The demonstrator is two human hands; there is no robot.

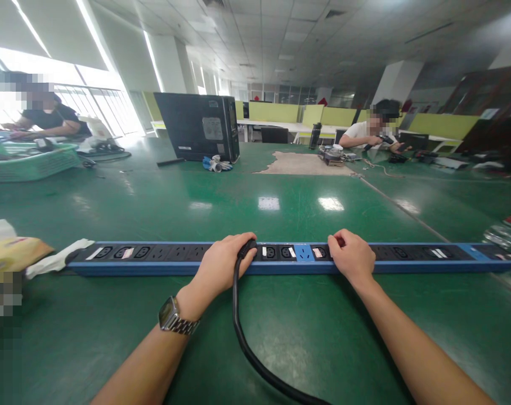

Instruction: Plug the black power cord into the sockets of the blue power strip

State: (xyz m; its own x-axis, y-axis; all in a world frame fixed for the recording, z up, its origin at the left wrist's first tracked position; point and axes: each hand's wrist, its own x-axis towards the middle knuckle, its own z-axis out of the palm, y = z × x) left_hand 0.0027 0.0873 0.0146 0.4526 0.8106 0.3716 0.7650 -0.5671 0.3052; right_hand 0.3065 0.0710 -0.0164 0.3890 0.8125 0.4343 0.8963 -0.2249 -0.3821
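Note:
A long blue power strip [281,270] with black sockets, one blue socket block and several small white labels lies across the table in front of me. My left hand [219,267] wraps its fingers round a black power plug [247,247] over the strip's middle. From that plug a thick black cable [242,337] curves down toward the lower edge of the view. My right hand [353,256] is at the strip, right of the blue socket block, with its fingers curled inward. What its fingertips hold, if anything, is hidden.
A black computer case [196,126] stands at the back with gloves [217,164] beside it. At left are a green basket [31,163] and a yellow packet [19,253]. Two people sit across the green table [175,197], one on each side.

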